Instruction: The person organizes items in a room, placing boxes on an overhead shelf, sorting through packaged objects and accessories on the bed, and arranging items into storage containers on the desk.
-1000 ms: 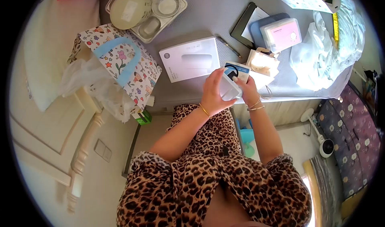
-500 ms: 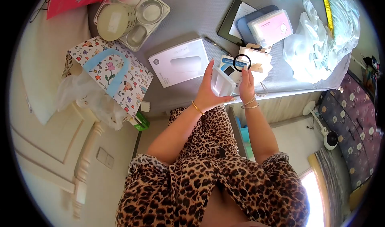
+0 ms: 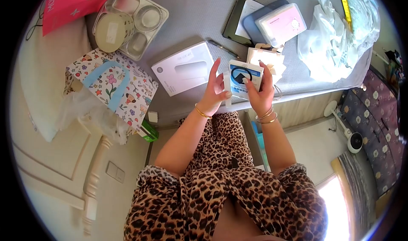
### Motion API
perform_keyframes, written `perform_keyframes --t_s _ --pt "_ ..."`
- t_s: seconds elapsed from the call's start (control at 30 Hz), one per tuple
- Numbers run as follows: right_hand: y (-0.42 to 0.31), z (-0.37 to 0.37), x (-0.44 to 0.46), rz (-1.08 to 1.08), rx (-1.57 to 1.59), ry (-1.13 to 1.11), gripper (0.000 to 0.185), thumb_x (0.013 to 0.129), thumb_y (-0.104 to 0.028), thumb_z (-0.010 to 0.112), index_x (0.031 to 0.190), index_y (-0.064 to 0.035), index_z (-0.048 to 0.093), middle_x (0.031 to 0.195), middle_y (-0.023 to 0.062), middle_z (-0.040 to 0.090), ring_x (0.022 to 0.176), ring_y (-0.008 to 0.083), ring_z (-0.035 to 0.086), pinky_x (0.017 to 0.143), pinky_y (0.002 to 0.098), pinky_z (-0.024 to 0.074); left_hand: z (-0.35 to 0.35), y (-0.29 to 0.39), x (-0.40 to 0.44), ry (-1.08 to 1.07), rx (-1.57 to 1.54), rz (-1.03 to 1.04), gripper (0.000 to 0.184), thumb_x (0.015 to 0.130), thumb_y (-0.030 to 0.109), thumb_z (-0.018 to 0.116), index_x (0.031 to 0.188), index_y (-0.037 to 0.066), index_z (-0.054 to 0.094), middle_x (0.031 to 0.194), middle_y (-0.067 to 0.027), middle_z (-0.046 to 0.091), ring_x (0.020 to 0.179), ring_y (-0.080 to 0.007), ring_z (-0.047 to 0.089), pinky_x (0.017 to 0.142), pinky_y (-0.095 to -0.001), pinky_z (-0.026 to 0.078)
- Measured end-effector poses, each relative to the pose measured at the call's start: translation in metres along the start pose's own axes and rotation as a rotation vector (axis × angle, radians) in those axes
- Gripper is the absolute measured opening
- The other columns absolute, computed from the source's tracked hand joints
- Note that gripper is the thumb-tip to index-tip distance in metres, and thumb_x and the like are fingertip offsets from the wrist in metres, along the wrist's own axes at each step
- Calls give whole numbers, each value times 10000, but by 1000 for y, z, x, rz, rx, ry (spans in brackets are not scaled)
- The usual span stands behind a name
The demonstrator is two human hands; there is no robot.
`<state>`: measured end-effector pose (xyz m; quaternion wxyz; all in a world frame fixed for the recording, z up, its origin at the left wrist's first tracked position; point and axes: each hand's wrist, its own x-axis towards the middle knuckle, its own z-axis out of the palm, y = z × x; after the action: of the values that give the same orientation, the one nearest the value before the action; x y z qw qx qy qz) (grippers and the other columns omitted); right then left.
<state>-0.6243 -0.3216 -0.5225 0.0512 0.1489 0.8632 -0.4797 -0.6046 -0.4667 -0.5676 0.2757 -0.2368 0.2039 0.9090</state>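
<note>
My right hand (image 3: 261, 91) is closed on a flat blue-and-white packet (image 3: 245, 90) with a dark square printed on its front. A thin black ring (image 3: 233, 73) lies against that front, with my right thumb pressing over it. Just left of the packet, my left hand (image 3: 211, 92) grips a translucent white plastic tray (image 3: 227, 82), now seen almost edge-on. Its thumb is at the tray's lower end, and the index finger points up. The tray and the packet stand side by side; whether they touch I cannot tell.
Left of my hands lies a white box (image 3: 182, 68), with a pen (image 3: 223, 48) beyond it. Opened cardboard packaging (image 3: 267, 59), a pink-lidded case (image 3: 282, 25) and plastic bags (image 3: 325, 49) are to the right. A metal compartment tray (image 3: 157, 5) and a patterned bag (image 3: 112, 81) are left.
The blue-and-white packet, earlier behind the hands, is now in my right hand with the black ring against it. The plastic tray in my left hand has turned edge-on.
</note>
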Motion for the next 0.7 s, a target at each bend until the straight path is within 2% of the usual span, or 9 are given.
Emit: perform_keyframes --t_s 0.1,0.13,0.23,0.27,0.33,0.4,0.47,0.57,0.7 --pt "15 -11 -3 18 -263 70 326 812 -122 633 1103 -4 545 701 45 600 602 87 550 565 219 457 2 3 5 -55 33 -18 1164 576 314 836 1432 164 60 1245 -97 411 1138 -203 413 986 -357 312" --pt "7 -7 5 -95 -192 152 227 844 -135 600 1029 -3 608 595 12 535 494 48 446 473 197 386 1 2 7 -72 48 -19 1158 578 313 835 1431 159 69 1244 -94 412 1139 -202 412 987 -354 311" --pt "2 -17 12 3 -249 136 209 877 -117 549 1037 -5 623 600 18 536 497 50 444 483 190 386 -1 1 9 -89 50 -64 1139 582 313 833 1430 146 91 1234 -87 418 1144 -199 408 991 -353 306" --pt "-7 -21 13 69 -326 110 220 898 -111 511 1051 -2 626 636 41 576 548 59 505 533 198 421 -1 0 9 -88 43 -86 1134 583 313 833 1430 143 98 1230 -84 421 1146 -199 406 992 -353 305" --pt "-1 -15 18 -124 -293 195 234 905 -117 499 1068 2 616 690 59 601 592 69 530 571 206 437 0 -1 12 -80 33 -102 1123 592 312 827 1429 145 97 1232 -85 420 1149 -200 406 993 -354 304" --pt "2 -14 19 -156 -273 216 247 909 -122 490 1087 5 605 743 65 619 634 71 540 603 211 447 0 -5 15 -52 59 -92 1099 606 317 819 1426 140 109 1231 -86 420 1153 -204 405 994 -356 305" --pt "2 -16 16 -28 -266 173 260 912 -126 483 1108 5 594 795 59 630 671 65 534 628 212 450 3 -12 20 -1 120 -55 1062 625 328 808 1419 128 133 1228 -88 421 1158 -211 403 995 -358 306" --pt "34 -24 22 220 -74 258 276 909 -131 493 1137 -2 577 850 32 634 746 48 529 673 204 447 20 -35 42 115 452 78 914 694 220 762 1396 105 188 1272 -118 406 1183 -241 399 965 -367 354" --pt "81 -52 39 331 -26 299 282 919 -172 490 1147 -35 583 751 -39 549 652 15 406 562 166 357 21 -86 88 108 1002 309 798 707 125 706 1357 59 247 1221 -182 424 1128 -307 428 971 -369 336"
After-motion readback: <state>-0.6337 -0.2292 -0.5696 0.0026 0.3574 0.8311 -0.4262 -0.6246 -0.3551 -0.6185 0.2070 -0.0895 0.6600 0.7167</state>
